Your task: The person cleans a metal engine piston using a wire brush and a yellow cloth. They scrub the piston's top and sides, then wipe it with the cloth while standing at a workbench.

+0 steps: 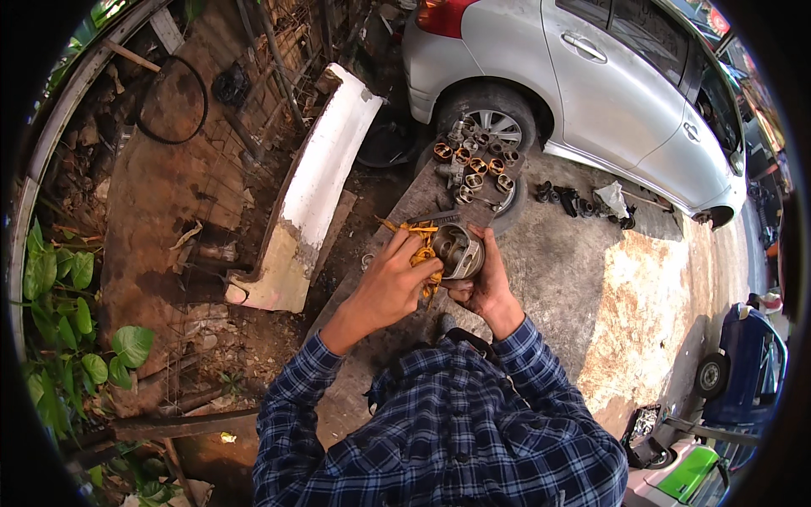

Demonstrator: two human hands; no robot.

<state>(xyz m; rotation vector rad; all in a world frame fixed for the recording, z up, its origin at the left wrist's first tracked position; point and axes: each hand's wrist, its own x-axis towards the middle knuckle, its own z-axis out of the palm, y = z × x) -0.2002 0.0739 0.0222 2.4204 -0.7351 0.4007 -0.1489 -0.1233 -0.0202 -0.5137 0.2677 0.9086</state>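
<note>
In front of my chest, my right hand is closed around a grey metal engine piston, its hollow end facing up. My left hand pinches a yellow-orange rag against the left side of the piston. Just beyond my hands, a dark brush-like tool lies on a worn board. Farther along that board stand several more metal pistons, some with orange-brown insides. Part of the rag is hidden behind my left fingers.
A silver car stands at the far right, its rear wheel close behind the board. Dark parts lie on the ground beside it. A long white panel leans at left, with plants beyond. A blue vehicle is at right.
</note>
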